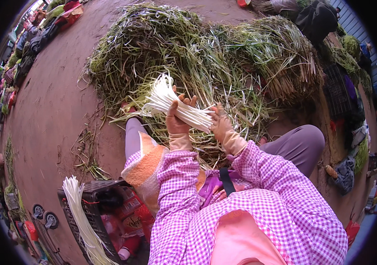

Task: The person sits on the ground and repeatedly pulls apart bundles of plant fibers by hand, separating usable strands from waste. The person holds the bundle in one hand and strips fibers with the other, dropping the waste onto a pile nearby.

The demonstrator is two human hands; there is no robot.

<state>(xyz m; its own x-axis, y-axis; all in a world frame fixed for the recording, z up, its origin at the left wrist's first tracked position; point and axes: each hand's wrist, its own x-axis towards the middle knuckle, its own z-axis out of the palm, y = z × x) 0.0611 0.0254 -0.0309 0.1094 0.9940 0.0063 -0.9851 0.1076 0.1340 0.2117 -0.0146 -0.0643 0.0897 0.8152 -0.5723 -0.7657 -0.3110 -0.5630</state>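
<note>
Both forearms, in pink-and-white checked sleeves, rise from the near edge and bend inward over the lap. The left hand (177, 121), in a tan rubber glove, stands upright with its grip wrapped firmly round a bundle of long white peeled stalks (173, 104), fingers curled over the top. The bundle slants from the far left, where its ends fan out, down to the right. There the gloved right hand (220, 125) pinches the bundle's near end, its grip closed on it. Beyond lies a big heap of green and straw-coloured stalks (223, 53) on the brown earth floor (55, 101). Near left, more white stalks (80, 216) rest across a black plastic crate (92, 207).
</note>
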